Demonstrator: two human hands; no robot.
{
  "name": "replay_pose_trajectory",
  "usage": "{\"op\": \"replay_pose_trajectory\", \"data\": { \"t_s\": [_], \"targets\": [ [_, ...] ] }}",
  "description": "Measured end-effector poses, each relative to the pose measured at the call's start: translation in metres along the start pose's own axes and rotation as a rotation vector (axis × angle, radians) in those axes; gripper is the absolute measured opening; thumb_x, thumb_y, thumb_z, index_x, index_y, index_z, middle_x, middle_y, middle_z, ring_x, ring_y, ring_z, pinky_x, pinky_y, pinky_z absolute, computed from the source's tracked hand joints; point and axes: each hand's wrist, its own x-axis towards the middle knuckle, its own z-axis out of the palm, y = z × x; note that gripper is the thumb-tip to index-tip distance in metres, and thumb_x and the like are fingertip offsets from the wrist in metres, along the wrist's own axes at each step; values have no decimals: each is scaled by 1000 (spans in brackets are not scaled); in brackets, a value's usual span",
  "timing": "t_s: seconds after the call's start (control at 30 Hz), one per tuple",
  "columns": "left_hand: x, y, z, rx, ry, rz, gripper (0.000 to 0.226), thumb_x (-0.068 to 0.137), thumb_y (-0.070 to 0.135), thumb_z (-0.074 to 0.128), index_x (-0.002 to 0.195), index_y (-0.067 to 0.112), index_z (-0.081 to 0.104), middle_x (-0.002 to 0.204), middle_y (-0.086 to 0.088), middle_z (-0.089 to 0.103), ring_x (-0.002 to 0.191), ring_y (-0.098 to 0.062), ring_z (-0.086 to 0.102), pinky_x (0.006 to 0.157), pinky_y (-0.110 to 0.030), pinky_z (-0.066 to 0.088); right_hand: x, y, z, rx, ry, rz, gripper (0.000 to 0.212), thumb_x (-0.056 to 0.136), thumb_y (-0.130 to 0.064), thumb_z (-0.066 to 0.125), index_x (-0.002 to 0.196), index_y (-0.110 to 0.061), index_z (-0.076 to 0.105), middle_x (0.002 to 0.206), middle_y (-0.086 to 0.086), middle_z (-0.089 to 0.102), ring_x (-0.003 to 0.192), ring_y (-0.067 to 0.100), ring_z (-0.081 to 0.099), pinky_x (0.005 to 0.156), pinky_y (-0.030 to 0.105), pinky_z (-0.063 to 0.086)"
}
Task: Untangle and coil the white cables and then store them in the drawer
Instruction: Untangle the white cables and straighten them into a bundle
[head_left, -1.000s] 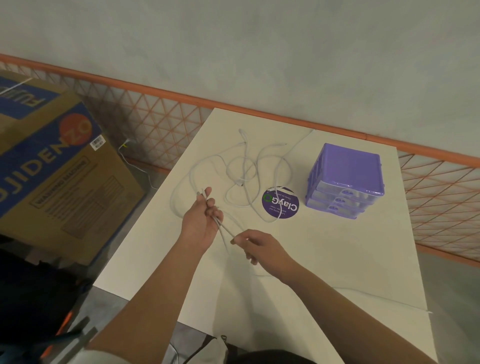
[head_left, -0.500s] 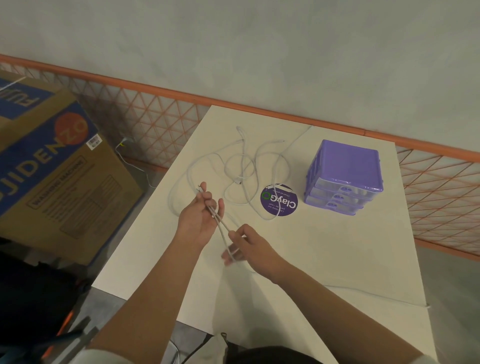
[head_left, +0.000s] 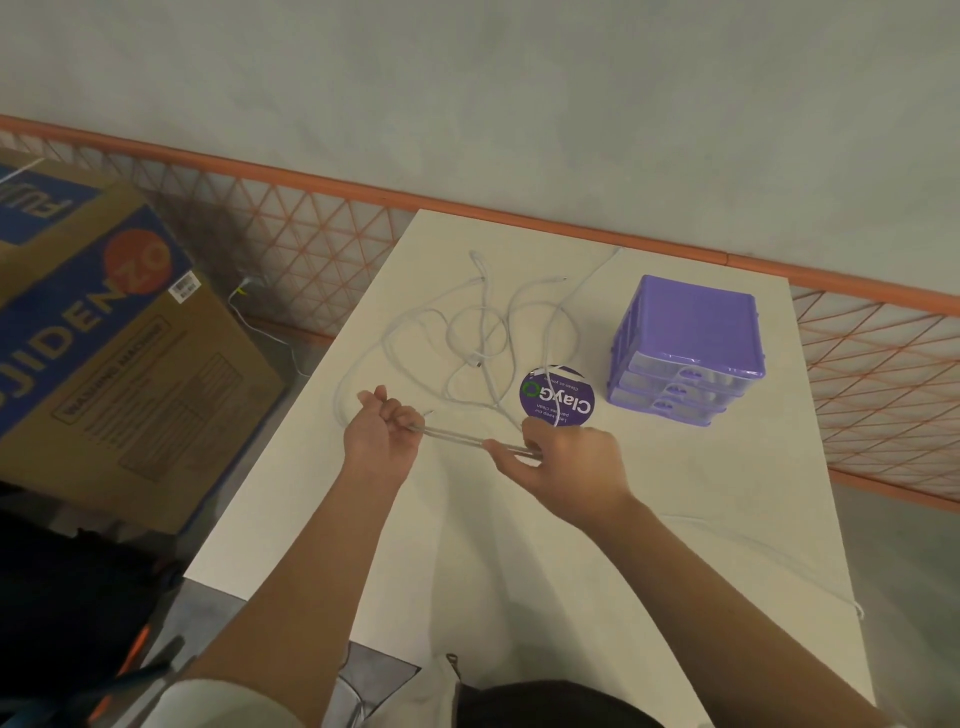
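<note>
The thin white floppy cables are looking light and bendy; the left hand and right hand are pinching one stretched bit between them, best held near its end

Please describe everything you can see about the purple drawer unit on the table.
The purple drawer unit is a small box of what looks like plastic, with a flat ribbed purple top and three stacked drawers. The drawer fronts look pale and translucent, each with a purple handle. All three appear shut. It stands upright on the white table, at the far right side, near the wall. A round purple sticker lies to its left, apart from it. No cable and no hand touches it.
</note>
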Motion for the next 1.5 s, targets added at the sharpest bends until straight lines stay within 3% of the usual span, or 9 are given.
{"op": "replay_pose_trajectory", "data": {
  "t_s": [0.13,0.33,0.47,0.73,0.9,1.07,1.23,1.37,1.5],
  "targets": [
    [3,3,-2,-75,49,29,31,107,26,35,83,14,49,54,4,32,36,-9,34,43,-16,40,7,13,-12,-78,103,-37,62,80,-71,43,52,-18,29,40,-5,25,38,22,30,44,20,17],
    [14,21,-16,-126,90,96,30,107,20,32,82,16,47,58,5,31,41,-9,31,50,-18,41,-2,39,-11,-132,-297,130,63,87,-77,30,63,-21,39,59,-5,49,61,23,50,60,30,37],
    [18,26,-26,-129,103,108,32,108,25,32,81,17,47,55,5,32,38,-9,31,50,-18,40,-17,63,5,-111,-460,188,58,90,-75,26,68,-23,38,64,-6,50,66,22,51,61,31,38],
    [19,24,-34,-66,160,113,27,106,30,36,86,18,50,57,4,34,45,-13,31,65,-28,54,-34,83,10,-38,-339,79,50,96,-63,31,65,-25,35,57,-5,44,63,19,47,56,31,36],
    [21,24,-35,14,182,180,23,107,31,35,96,17,49,63,3,29,42,-12,27,42,-18,35,-48,96,18,-112,-428,165,60,97,-64,21,64,-21,46,61,-5,56,64,20,52,58,30,32],
    [17,29,-37,182,212,276,26,106,38,30,103,18,47,65,3,23,46,-12,18,41,-20,22,-53,105,17,-161,-428,194,58,103,-53,22,75,-17,59,77,1,69,82,26,62,69,29,28],
    [12,31,-35,399,178,296,29,104,43,33,108,21,51,65,3,18,51,-12,17,49,-25,18,-48,90,24,146,-422,296,38,105,-34,31,79,-15,50,77,2,59,82,29,55,69,34,31],
    [-1,14,-18,713,91,256,32,99,40,53,74,23,44,58,5,22,49,-9,21,51,-25,21,-34,63,26,338,-373,289,33,104,-29,37,76,-14,50,76,2,58,78,27,54,74,38,40],
    [-10,-20,-6,1153,-151,327,19,97,36,57,104,22,68,62,9,40,54,-5,36,54,-21,32,-19,37,23,472,-382,292,32,104,-30,38,76,-23,50,74,-9,53,78,20,51,73,35,39]
  ]
}}
